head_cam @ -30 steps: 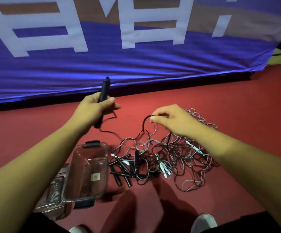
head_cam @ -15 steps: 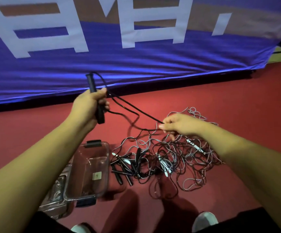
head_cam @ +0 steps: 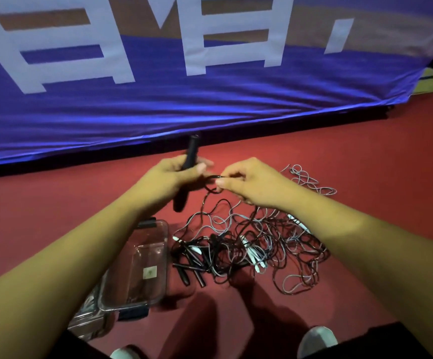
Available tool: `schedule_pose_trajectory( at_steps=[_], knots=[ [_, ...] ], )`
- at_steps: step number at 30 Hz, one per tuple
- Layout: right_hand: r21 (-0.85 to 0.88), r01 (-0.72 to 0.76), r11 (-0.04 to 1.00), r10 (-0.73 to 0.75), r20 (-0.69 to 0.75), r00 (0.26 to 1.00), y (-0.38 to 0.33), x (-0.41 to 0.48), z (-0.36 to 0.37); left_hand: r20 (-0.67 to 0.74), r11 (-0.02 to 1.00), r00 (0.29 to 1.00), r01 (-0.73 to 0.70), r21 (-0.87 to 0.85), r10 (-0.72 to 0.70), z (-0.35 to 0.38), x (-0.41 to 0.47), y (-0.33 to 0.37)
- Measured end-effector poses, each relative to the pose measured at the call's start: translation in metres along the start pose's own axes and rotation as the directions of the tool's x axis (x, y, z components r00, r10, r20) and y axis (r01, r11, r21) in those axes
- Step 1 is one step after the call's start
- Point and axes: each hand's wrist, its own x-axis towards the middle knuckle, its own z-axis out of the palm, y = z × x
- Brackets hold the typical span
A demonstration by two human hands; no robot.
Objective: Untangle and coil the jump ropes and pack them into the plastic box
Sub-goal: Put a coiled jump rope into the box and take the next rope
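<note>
From the head view, your left hand (head_cam: pixel 168 181) clamps one black handle (head_cam: pixel 190 156) upright, probably as a core for winding. Your right hand (head_cam: pixel 246 182) pinches its black cord (head_cam: pixel 210 177) just beside it, feeding a loop. The other jump ropes (head_cam: pixel 249 244) lie tangled on the red floor (head_cam: pixel 365 164) beside one open plastic box (head_cam: pixel 143 263). Their handles overlap too much to count.

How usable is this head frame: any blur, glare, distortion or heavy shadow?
Head view: dim. The left hand and its handle are motion-blurred, while the right hand pinching the rope is sharper. Wide-angle distortion seems to bow the sheeny banner. The person's shadow darkens the floor before the pile.
</note>
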Motion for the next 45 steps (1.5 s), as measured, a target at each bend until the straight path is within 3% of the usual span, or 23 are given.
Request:
schedule_pose_trajectory(
  at_steps=[2,5,8,10,12,14,16,18,19,21,23,26,29,32,34,36,37,39,40,42,43,45],
  knots=[
    [0.043,0.004,0.999,-0.003,-0.037,0.999,-0.001,0.003,-0.003,-0.02,0.996,0.999,-0.037,0.085,0.039,0.011,0.002,0.002],
    [-0.042,-0.132,0.99,0.135,0.089,0.987,0.025,-0.001,-0.015,-0.344,0.998,0.938,-0.054,-0.016,0.045,-0.002,0.016,0.0],
    [-0.125,-0.325,0.937,0.346,0.237,0.908,0.068,-0.013,-0.022,-0.546,0.994,0.838,-0.066,-0.088,0.007,-0.025,0.024,-0.01],
    [-0.19,-0.359,0.914,0.397,0.229,0.889,0.08,-0.018,-0.025,-0.621,0.992,0.78,-0.003,-0.13,-0.079,-0.037,0.025,-0.025],
    [-0.119,-0.338,0.933,0.353,0.143,0.924,0.075,-0.017,-0.025,-0.643,0.989,0.752,0.094,-0.111,-0.143,-0.049,0.026,-0.038],
    [0.018,-0.27,0.963,0.269,0.031,0.963,0.054,-0.011,-0.025,-0.625,0.957,0.774,0.248,0.152,-0.102,-0.059,0.023,-0.046],
    [0.126,-0.183,0.975,0.187,-0.021,0.982,0.03,-0.006,-0.023,-0.597,0.799,0.801,0.342,0.495,0.027,-0.06,0.019,-0.041],
    [0.097,-0.096,0.991,0.1,-0.032,0.995,0.008,-0.005,-0.02,-0.513,0.731,0.843,0.245,0.636,0.164,-0.049,0.016,-0.027],
    [0.006,-0.046,0.999,0.046,-0.033,0.998,-0.002,-0.006,-0.018,-0.449,0.78,0.874,0.147,0.608,0.186,-0.039,0.014,-0.019],
    [-0.117,0.032,0.993,-0.035,-0.021,0.999,-0.015,-0.007,-0.014,-0.287,0.938,0.949,-0.029,0.346,0.135,-0.014,0.008,-0.004],
    [-0.104,0.065,0.992,-0.069,-0.032,0.997,-0.021,-0.006,-0.011,-0.12,0.983,0.987,-0.085,0.161,0.105,0.005,0.003,0.004],
    [-0.04,0.028,0.999,-0.03,-0.055,0.998,-0.013,-0.002,-0.014,-0.006,0.975,0.996,-0.085,0.204,0.088,0.01,0.002,0.008],
    [-0.036,-0.142,0.989,0.146,0.108,0.983,0.015,-0.005,-0.024,-0.114,0.963,0.992,-0.016,0.268,0.048,0.002,0.01,0.001],
    [-0.017,-0.299,0.954,0.291,0.287,0.912,0.053,-0.016,-0.028,-0.287,0.974,0.958,0.069,0.216,-0.005,-0.001,0.019,-0.008],
    [0.048,-0.351,0.935,0.327,0.263,0.908,0.064,-0.019,-0.028,-0.3,0.91,0.954,0.105,0.402,0.023,-0.003,0.022,-0.013],
    [0.202,-0.343,0.917,0.303,0.206,0.931,0.058,-0.016,-0.024,-0.293,0.735,0.953,0.144,0.662,0.078,-0.005,0.022,-0.016],
    [0.265,-0.32,0.91,0.277,0.186,0.943,0.052,-0.013,-0.021,-0.304,0.675,0.946,0.149,0.723,0.116,-0.006,0.021,-0.018],
    [0.292,-0.26,0.92,0.22,0.165,0.962,0.036,-0.007,-0.014,-0.34,0.654,0.919,0.133,0.744,0.2,-0.004,0.019,-0.019],
    [0.275,-0.233,0.933,0.193,0.163,0.967,0.03,-0.005,-0.009,-0.35,0.685,0.912,0.115,0.719,0.213,-0.002,0.018,-0.018],
    [0.235,-0.19,0.953,0.161,0.139,0.977,0.021,-0.002,-0.001,-0.294,0.86,0.949,0.055,0.507,0.113,0.007,0.013,-0.011],
    [0.233,-0.179,0.956,0.157,0.109,0.982,0.017,0.0,0.0,-0.218,0.939,0.975,0.043,0.341,0.034,0.014,0.01,-0.008],
    [0.283,-0.159,0.946,0.155,0.035,0.987,0.013,0.004,-0.001,-0.028,0.984,0.997,0.081,0.159,-0.077,0.025,0.005,-0.004]
  ],
)
